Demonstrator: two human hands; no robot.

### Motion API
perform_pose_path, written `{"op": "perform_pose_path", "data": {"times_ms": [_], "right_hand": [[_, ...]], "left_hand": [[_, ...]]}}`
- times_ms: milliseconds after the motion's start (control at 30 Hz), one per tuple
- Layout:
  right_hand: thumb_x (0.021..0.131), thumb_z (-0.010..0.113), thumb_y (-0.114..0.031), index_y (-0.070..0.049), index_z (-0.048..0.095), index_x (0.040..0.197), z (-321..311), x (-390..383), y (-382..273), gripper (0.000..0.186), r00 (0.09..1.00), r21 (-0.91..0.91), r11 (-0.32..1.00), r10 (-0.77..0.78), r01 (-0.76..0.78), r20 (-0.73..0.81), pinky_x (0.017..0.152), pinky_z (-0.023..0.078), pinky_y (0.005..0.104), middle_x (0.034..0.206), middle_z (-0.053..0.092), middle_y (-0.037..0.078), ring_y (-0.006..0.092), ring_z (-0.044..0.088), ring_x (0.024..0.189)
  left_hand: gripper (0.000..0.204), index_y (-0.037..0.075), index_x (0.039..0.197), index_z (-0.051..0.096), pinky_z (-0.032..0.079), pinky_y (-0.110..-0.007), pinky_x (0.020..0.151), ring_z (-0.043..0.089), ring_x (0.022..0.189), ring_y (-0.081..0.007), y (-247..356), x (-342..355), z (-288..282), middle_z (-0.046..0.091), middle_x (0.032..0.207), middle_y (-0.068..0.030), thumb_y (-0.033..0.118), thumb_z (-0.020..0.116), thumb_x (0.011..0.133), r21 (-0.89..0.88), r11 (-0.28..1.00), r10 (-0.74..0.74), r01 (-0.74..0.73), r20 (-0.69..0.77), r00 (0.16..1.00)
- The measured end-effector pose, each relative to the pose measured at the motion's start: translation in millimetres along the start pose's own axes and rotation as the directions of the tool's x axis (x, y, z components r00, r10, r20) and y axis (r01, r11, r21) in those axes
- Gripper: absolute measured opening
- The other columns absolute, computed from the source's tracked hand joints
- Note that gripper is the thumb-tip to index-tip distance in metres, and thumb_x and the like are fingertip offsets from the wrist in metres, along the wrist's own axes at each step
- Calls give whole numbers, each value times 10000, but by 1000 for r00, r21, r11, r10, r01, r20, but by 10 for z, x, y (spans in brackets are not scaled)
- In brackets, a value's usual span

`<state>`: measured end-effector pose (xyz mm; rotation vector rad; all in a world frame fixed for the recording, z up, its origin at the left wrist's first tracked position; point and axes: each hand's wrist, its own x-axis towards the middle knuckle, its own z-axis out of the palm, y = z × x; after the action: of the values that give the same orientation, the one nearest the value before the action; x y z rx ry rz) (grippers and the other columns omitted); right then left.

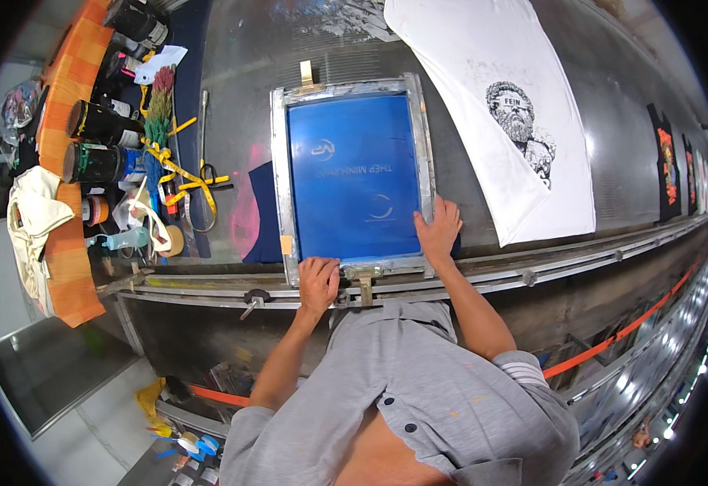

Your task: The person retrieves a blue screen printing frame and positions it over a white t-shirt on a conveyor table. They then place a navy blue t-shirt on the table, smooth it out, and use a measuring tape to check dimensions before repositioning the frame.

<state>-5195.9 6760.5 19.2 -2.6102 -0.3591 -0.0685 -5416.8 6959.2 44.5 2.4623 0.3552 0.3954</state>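
A metal-framed printing screen [283, 162] with a blue mesh [354, 174] lies flat on a long grey metal table [232, 65], over a dark blue cloth [266, 212]. My left hand [318, 283] grips the frame's near edge at its left corner, next to a metal clamp [362, 283]. My right hand [437, 231] rests with fingers spread on the frame's near right corner. A white shirt with a black printed bearded figure [500, 105] lies just right of the screen.
Dark ink jars [95, 142], a yellow measuring tape [180, 174], a brush and rags crowd an orange cloth [66, 267] at the left. Metal rails [581, 259] run along the table's near edge. Dark printed shirts [666, 162] lie far right.
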Motion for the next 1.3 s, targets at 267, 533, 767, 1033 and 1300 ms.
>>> {"op": "perform_pose_path", "data": {"times_ms": [267, 533, 767, 1033, 1300], "right_hand": [[730, 762, -263, -78, 559, 1254, -2, 1, 13, 591, 1000, 11, 1000, -8, 8, -24, 867, 383, 466, 1100, 522, 120, 321, 509, 1071], [731, 761, -259, -74, 556, 1240, -27, 0, -20, 579, 1000, -11, 1000, 17, -17, -3, 878, 384, 472, 1115, 527, 124, 323, 507, 1082], [745, 761, -267, -56, 564, 1223, -12, -15, -64, 559, 1000, -15, 1000, 4, -4, -12, 887, 381, 470, 1136, 524, 127, 322, 499, 1103], [776, 736, -283, -46, 554, 1235, -18, -3, 9, 549, 1000, -60, 998, 19, -17, 23, 905, 381, 479, 1154, 514, 146, 341, 486, 1125], [782, 732, -338, -68, 557, 1251, 105, 21, 50, 568, 997, -144, 987, -75, 77, 19, 933, 398, 525, 1181, 529, 156, 369, 483, 1177]], "left_hand": [[163, 37, 976, 699, 420, -407, 839, 584, 911, -267, 46, 19, -11, 641, 931, -73, 62, 658, 820, 5, 1000, -4, 4, -10, 1000], [197, 47, 972, 699, 427, -412, 834, 589, 910, -271, 6, 5, 33, 642, 940, -74, 53, 705, 776, 28, 999, 23, -22, -33, 999], [195, 43, 962, 700, 431, -408, 847, 597, 934, -276, -15, -16, 4, 650, 953, -77, 52, 719, 768, -7, 999, 39, -40, -80, 996], [162, 32, 925, 702, 438, -417, 872, 604, 943, -284, -55, -63, 59, 664, 946, -86, 46, 731, 767, -105, 994, 23, -37, -138, 990], [93, 40, 830, 699, 471, -415, 822, 639, 878, -289, -106, -157, 94, 690, 874, -93, 64, 709, 741, -134, 990, 5, -46, -296, 955]]}}
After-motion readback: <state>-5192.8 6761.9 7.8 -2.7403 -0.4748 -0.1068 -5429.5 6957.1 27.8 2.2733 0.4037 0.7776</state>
